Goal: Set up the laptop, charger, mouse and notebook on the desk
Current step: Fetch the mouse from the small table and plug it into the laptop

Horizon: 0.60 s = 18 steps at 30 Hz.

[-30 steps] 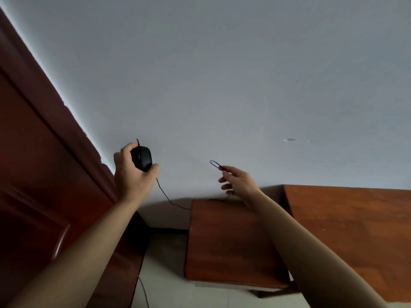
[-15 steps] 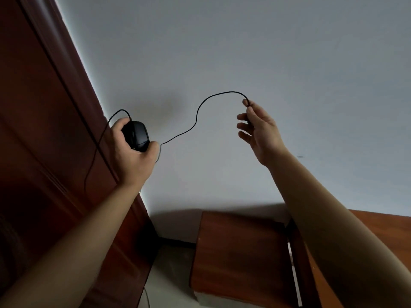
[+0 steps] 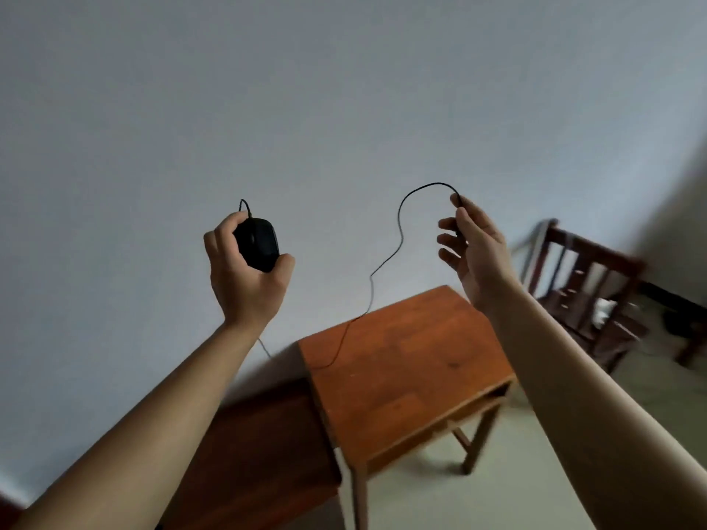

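Mouse [image 3: 257, 242] held up in the air, well above the desk [image 3: 405, 376]: my left hand [image 3: 245, 277] has fingers and thumb curled round its black shell. I judge it light, hard and a little slick, so the sides are where to grip. Its cable [image 3: 398, 231] is thin and limp; my right hand [image 3: 474, 254] pinches it at the top of a loop, and the slack droops past the desk's back corner, where it could snag. A darker low table [image 3: 260, 434] stands just left of the desk, and a wooden chair [image 3: 589, 292] is off right.
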Tool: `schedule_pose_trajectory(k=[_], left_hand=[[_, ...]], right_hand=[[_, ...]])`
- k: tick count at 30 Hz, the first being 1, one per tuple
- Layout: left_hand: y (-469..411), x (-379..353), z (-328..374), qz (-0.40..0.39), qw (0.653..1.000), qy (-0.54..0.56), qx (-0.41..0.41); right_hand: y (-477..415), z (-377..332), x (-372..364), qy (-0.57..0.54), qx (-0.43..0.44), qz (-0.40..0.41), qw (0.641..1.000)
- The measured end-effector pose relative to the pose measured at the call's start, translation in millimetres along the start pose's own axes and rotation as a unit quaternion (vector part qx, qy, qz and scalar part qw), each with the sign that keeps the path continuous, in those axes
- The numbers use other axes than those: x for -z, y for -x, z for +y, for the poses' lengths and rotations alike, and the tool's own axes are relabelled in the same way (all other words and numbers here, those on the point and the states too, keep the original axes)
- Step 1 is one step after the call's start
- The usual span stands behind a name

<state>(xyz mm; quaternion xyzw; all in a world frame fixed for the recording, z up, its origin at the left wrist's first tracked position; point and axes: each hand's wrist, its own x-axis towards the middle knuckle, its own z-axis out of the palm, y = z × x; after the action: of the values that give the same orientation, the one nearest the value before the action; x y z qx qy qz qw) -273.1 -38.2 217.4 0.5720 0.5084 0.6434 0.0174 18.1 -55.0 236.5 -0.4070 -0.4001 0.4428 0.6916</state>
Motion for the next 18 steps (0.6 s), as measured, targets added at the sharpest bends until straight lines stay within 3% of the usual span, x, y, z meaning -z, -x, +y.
schedule_pose_trajectory(k=[7,18], left_hand=[[87,-187,143,-0.138,0.978,0.151,-0.046],[216,-469,261,-0.375,0.890,0.242,-0.092]], right_hand=[[36,-90,229,-0.014,0.084,0.214,0.973],[6,-115,477,0.054,0.104,0.407,0.906]])
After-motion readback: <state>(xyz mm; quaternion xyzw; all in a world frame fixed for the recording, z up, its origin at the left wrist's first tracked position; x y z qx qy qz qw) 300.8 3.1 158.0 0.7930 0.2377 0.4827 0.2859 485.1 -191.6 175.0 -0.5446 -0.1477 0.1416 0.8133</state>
